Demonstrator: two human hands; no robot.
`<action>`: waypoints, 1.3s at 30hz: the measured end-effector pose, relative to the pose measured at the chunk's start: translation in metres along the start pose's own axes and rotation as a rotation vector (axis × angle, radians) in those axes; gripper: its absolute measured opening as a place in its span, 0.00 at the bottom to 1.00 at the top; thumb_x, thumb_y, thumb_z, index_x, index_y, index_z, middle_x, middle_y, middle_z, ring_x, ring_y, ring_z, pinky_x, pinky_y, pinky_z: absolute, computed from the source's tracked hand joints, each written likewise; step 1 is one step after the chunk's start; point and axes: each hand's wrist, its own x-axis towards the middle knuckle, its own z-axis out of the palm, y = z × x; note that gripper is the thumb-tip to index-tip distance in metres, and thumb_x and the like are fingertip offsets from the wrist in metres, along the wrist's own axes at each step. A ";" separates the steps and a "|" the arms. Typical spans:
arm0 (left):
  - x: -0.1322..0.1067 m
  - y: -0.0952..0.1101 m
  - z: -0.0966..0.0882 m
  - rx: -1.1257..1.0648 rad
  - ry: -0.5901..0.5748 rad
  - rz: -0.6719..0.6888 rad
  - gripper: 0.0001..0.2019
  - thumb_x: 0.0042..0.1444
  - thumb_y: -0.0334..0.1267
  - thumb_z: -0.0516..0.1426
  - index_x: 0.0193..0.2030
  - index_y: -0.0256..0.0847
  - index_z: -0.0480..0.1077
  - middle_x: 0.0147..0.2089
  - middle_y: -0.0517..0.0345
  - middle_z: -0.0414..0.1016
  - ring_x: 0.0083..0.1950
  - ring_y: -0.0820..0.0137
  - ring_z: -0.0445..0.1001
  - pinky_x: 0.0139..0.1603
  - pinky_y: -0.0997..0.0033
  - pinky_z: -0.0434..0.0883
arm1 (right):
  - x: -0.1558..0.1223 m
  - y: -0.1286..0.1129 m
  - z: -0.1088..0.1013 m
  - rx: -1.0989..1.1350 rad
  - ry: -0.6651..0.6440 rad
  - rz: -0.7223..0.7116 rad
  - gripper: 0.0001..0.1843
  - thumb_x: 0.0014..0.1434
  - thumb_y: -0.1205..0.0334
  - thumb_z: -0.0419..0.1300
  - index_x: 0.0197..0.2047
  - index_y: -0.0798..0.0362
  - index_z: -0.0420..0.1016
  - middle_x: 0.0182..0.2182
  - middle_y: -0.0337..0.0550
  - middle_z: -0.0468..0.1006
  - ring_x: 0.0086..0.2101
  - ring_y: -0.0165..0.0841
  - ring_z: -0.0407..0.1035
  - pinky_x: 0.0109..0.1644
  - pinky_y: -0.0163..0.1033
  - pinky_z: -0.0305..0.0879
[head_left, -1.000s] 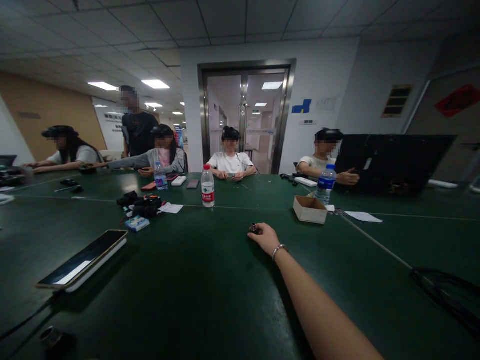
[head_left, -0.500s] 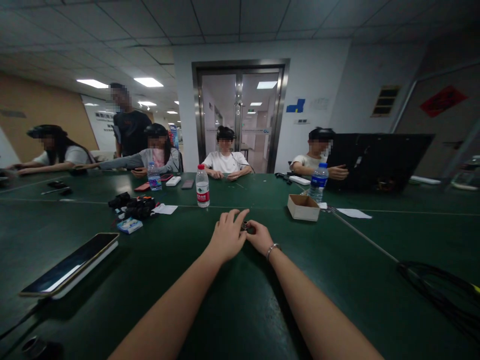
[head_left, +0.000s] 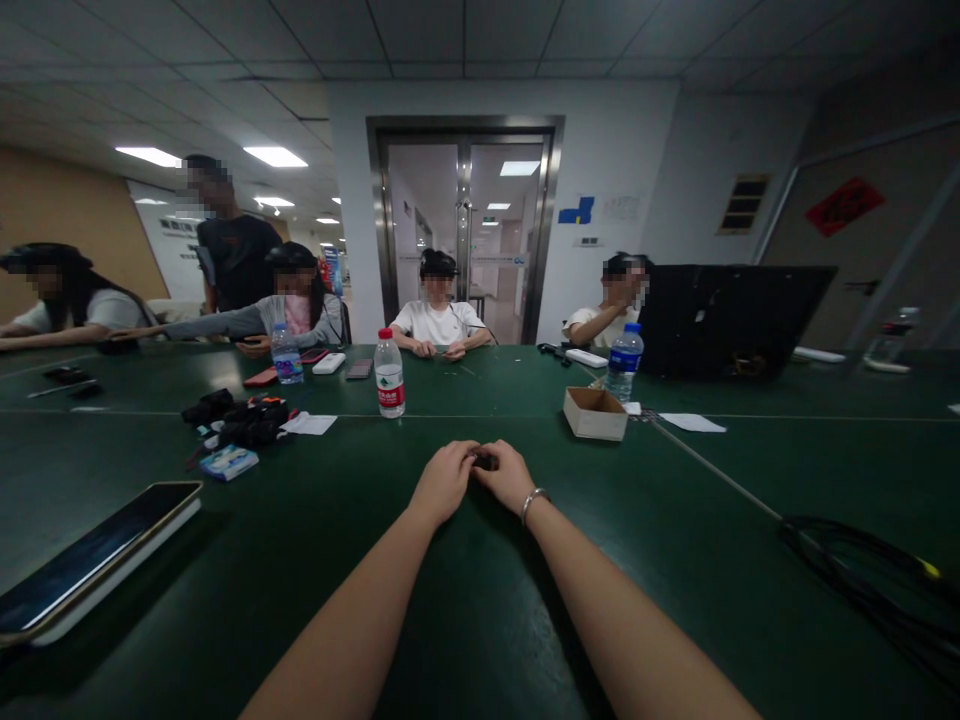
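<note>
Two bare forearms reach across a green table (head_left: pixel 480 620), passing between a smartphone (head_left: pixel 101 555) on a white slab at left and a coiled black cable (head_left: pixel 862 570) at right. The right hand (head_left: pixel 510 480), a silver bracelet (head_left: pixel 533 505) at its wrist, curls thumb and fingers closely about a small dark piece (head_left: pixel 487 461) at the table's middle, low over the surface. The left hand (head_left: pixel 444 480) meets it from the other side, fingers bent and almost closed; whether they grip the piece cannot be told, as the fingers hide much of it. Beyond, at left, lie a blue-and-white packet (head_left: pixel 229 462), black gear (head_left: pixel 244 422) and a white paper (head_left: pixel 309 424); a red-capped water bottle (head_left: pixel 390 375) stands ahead, and an open cardboard box (head_left: pixel 595 423) sits beside a blue-capped bottle (head_left: pixel 625 362) at right. Across the table, a person in a white T-shirt (head_left: pixel 442 322) sits before glass double doors (head_left: pixel 463 225), and a large black screen (head_left: pixel 739 320) stands at right.
</note>
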 end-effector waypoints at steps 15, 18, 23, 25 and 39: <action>0.002 -0.020 0.002 -0.285 0.056 -0.182 0.12 0.56 0.42 0.50 0.41 0.42 0.70 0.39 0.56 0.73 0.39 0.69 0.71 0.39 0.72 0.67 | 0.000 0.009 0.004 0.317 -0.075 0.093 0.14 0.47 0.70 0.59 0.40 0.54 0.73 0.32 0.40 0.74 0.25 0.28 0.67 0.29 0.32 0.67; 0.003 -0.022 0.003 -0.301 0.070 -0.212 0.12 0.56 0.45 0.49 0.39 0.42 0.70 0.35 0.58 0.73 0.36 0.69 0.71 0.35 0.73 0.66 | 0.000 0.010 0.004 0.316 -0.054 0.066 0.15 0.47 0.70 0.60 0.41 0.54 0.73 0.36 0.41 0.73 0.27 0.28 0.68 0.30 0.32 0.67; 0.004 -0.023 0.004 -0.334 0.078 -0.230 0.12 0.55 0.45 0.50 0.37 0.42 0.70 0.33 0.59 0.73 0.34 0.70 0.71 0.34 0.73 0.65 | 0.002 0.013 0.006 0.398 -0.088 0.091 0.13 0.50 0.69 0.58 0.42 0.54 0.73 0.35 0.42 0.73 0.26 0.28 0.68 0.29 0.33 0.68; 0.003 -0.021 0.003 -0.345 0.076 -0.240 0.12 0.54 0.45 0.51 0.37 0.41 0.70 0.32 0.58 0.73 0.34 0.70 0.71 0.34 0.73 0.66 | 0.003 0.013 0.006 0.455 -0.117 0.098 0.13 0.52 0.68 0.57 0.42 0.54 0.72 0.35 0.42 0.74 0.25 0.28 0.69 0.29 0.34 0.69; 0.008 -0.033 0.008 -0.464 0.061 -0.297 0.16 0.50 0.48 0.55 0.37 0.37 0.72 0.30 0.55 0.73 0.32 0.70 0.70 0.33 0.73 0.66 | 0.002 0.012 -0.003 0.825 -0.113 0.211 0.20 0.42 0.59 0.67 0.40 0.57 0.73 0.30 0.42 0.73 0.27 0.30 0.71 0.33 0.36 0.70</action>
